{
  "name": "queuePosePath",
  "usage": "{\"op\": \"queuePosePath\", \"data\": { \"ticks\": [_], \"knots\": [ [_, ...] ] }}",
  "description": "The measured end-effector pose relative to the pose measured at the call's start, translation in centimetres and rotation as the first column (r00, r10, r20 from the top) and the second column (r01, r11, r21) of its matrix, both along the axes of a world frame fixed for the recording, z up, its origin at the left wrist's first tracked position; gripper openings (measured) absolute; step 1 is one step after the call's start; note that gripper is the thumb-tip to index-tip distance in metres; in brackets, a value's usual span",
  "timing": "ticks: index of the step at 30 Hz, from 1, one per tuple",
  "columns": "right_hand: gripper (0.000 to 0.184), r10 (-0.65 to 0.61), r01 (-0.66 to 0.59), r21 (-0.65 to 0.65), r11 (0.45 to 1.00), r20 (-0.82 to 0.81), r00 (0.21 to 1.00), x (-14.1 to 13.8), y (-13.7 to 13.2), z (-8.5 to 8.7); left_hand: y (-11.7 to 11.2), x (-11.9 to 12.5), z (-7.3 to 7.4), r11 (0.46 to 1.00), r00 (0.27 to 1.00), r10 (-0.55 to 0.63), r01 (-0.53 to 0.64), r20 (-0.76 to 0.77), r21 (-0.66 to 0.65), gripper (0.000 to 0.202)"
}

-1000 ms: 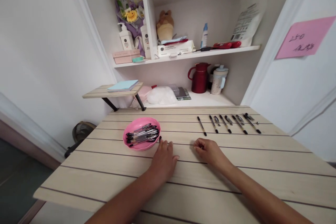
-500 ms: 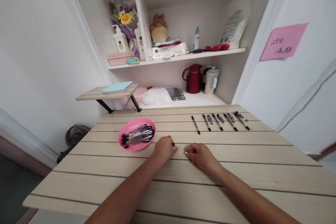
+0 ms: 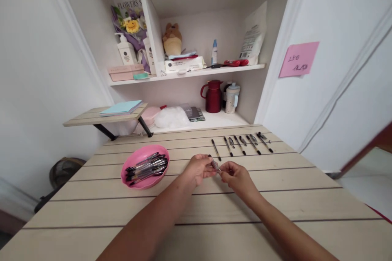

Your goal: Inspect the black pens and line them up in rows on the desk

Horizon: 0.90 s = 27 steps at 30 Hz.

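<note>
Left hand (image 3: 197, 168), in the head view, clamps its fingertips on a slim black-and-silver piece (image 3: 214, 164) just to its right, long axis slanting from the black tip down toward the equally near right hand (image 3: 238, 175), which pinches a tiny silvery bit (image 3: 219, 170) at the piece's lower end.

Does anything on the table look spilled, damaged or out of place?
Nothing looks spilled or visibly damaged. The one slight oddity is a tiny piece just right of the rightmost pen in the row: it lies off by itself and is too small to identify.
</note>
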State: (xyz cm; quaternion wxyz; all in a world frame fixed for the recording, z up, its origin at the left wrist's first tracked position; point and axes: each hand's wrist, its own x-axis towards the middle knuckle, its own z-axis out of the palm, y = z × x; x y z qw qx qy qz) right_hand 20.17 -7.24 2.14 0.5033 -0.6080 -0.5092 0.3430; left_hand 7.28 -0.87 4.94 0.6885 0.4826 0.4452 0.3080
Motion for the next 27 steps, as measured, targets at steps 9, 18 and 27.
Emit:
{"op": "queuePosePath", "data": {
  "ticks": [9, 18, 27],
  "knots": [
    [0.008, -0.231, 0.187, 0.152, 0.970, 0.357, 0.905, 2.3, 2.1, 1.1, 2.7, 5.3, 0.7, 0.999, 0.996, 0.017, -0.013, -0.087, 0.046, 0.020],
    [0.012, -0.226, 0.282, 0.047, 0.958, 0.730, 0.645, 4.9, 7.7, 1.3, 6.3, 6.0, -0.7, 0.940, 0.870, 0.104, 0.073, -0.481, 0.334, 0.024],
    [0.017, -0.114, 0.308, -0.057, 0.950, 0.853, 0.510, 3.2, 13.3, 1.0, 8.0, 6.3, -2.6, 0.813, 0.599, 0.221, 0.322, -0.769, 0.485, 0.030]
  ]
}}
